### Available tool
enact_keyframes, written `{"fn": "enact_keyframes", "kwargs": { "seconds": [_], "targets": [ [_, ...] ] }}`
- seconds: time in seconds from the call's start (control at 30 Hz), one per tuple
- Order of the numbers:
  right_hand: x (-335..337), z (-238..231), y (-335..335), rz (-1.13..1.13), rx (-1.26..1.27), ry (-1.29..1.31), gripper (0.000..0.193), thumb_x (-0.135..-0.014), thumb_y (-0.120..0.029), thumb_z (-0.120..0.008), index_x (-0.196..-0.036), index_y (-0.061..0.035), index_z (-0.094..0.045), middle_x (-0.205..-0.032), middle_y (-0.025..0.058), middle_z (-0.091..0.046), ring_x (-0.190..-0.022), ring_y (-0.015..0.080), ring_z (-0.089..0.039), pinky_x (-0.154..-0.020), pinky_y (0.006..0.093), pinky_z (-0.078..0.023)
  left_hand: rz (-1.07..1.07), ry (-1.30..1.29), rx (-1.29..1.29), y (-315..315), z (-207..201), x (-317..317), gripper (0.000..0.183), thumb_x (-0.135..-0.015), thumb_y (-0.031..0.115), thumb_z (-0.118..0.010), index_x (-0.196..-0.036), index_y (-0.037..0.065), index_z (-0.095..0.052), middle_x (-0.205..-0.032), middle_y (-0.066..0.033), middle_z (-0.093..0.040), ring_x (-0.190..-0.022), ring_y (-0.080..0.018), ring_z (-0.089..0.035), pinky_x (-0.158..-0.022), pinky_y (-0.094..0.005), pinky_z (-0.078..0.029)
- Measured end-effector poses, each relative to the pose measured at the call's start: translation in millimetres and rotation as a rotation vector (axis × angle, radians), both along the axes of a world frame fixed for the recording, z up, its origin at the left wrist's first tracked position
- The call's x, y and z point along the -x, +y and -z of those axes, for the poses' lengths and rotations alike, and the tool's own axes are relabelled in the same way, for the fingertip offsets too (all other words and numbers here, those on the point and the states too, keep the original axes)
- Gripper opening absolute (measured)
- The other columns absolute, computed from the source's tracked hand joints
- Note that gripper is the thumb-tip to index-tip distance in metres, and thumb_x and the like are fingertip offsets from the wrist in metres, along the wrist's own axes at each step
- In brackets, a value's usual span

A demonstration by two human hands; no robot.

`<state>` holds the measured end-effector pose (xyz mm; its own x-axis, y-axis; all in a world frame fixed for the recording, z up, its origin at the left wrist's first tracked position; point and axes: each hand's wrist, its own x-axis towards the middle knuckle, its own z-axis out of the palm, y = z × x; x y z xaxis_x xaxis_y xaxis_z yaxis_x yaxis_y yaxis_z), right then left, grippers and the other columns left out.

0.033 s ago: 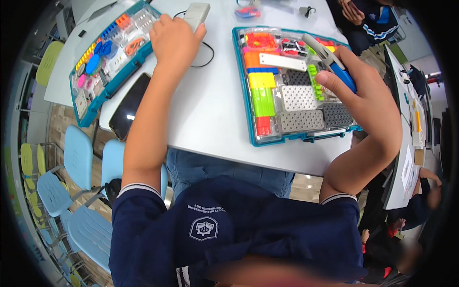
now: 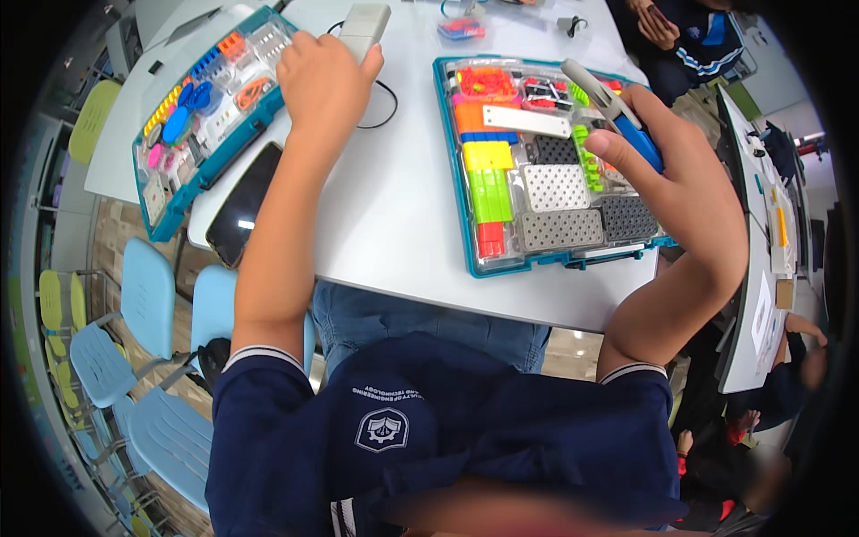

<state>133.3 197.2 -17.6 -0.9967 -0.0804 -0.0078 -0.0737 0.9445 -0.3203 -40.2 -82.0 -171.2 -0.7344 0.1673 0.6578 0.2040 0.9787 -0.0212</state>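
nearest the camera is the person's dark blue shirt [image 2: 429,447] with a small white badge on the chest, and past it the near edge of the white table [image 2: 403,224], which serves as the landmark here; at the table's near right corner the right hand [image 2: 689,179] is closed around a blue and grey tool [image 2: 626,116], fingers wrapped on its blue handle while the grey tip pokes up and away, held just above the right side of a teal parts tray [image 2: 537,161] that lies flat on the table's right half, filled with orange, yellow, green and red pieces and grey perforated plates; on the table's near left edge a black phone [image 2: 243,204] lies screen up, partly overhanging; just beyond it a second teal parts tray [image 2: 201,107] sits angled on a neighbouring white table to the left; at the far middle of the table the left hand [image 2: 324,76] is curled, knuckles up, its fingertips touching a grey rectangular block [image 2: 365,27] with a black cable [image 2: 383,98] looping beside it, though whether it truly grips the block cannot be told; below the table's left side stand pale blue chairs [image 2: 148,304]
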Motion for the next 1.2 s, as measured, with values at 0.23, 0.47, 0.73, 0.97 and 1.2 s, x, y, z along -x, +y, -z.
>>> {"fn": "enact_keyframes", "kwargs": {
  "seconds": [0.23, 0.47, 0.73, 0.97, 1.2],
  "targets": [
    [19.7, 14.9, -2.1, -0.107, 0.651, 0.345, 0.028, -0.097, -0.029, -0.072, -0.1, -0.003, -0.064, -0.076, 0.0024, -0.063, -0.071, 0.0076, -0.056, -0.068, 0.028, -0.046, 0.301, 0.15, -0.466, 18.8, -65.6, -53.3, 0.046, -0.091, 0.037, -0.076, -0.096, -0.008, -0.065, -0.092, -0.0184, -0.068, -0.083, -0.03, -0.068, -0.071, -0.0396, -0.053],
    [7.7, -8.0, 5.6, 0.003, 0.911, 0.596, 0.026, -0.095, -0.025, -0.072, -0.105, -0.001, -0.066, -0.089, 0.0051, -0.066, -0.077, 0.0122, -0.058, -0.072, 0.0261, -0.044, 0.831, -0.054, -0.599, 59.4, -130.0, -116.3, 0.055, -0.087, 0.022, -0.083, -0.127, -0.004, -0.055, -0.106, -0.0164, -0.066, -0.098, -0.0218, -0.068, -0.081, -0.0341, -0.055],
    [-14.3, -23.8, 1.9, 0.027, 0.999, 0.568, 0.042, -0.087, -0.033, -0.083, -0.104, 0.0024, -0.067, -0.076, 0.0018, -0.062, -0.066, 0.0078, -0.055, -0.058, 0.0215, -0.039, 1.212, -0.248, -0.768, 97.4, -135.4, -127.4, 0.056, -0.077, 0.01, -0.09, -0.121, -0.001, -0.057, -0.106, -0.0118, -0.07, -0.096, -0.0172, -0.071, -0.08, -0.0267, -0.057],
    [-16.4, -19.9, 0.9, 0.021, 1.054, 0.872, 0.023, -0.093, -0.024, -0.071, -0.098, -0.0018, -0.069, -0.082, 0.003, -0.068, -0.068, 0.0069, -0.061, -0.062, 0.0204, -0.043, 1.124, -0.057, -0.461, 88.8, -158.0, -139.3, 0.053, -0.082, 0.027, -0.089, -0.118, -0.003, -0.066, -0.111, -0.0148, -0.068, -0.097, -0.0229, -0.067, -0.083, -0.035, -0.054],
    [-11.6, -20.8, -0.4, 0.025, 1.033, 0.791, 0.024, -0.093, -0.025, -0.072, -0.096, -0.0016, -0.069, -0.08, 0.0015, -0.065, -0.071, 0.0067, -0.057, -0.065, 0.0214, -0.041, 1.266, -0.97, -0.848, 106.2, -169.7, -120.1, 0.05, -0.084, 0.025, -0.086, -0.12, -0.002, -0.065, -0.104, -0.0136, -0.071, -0.09, -0.0173, -0.069, -0.079, -0.0283, -0.056]
  ]
}}
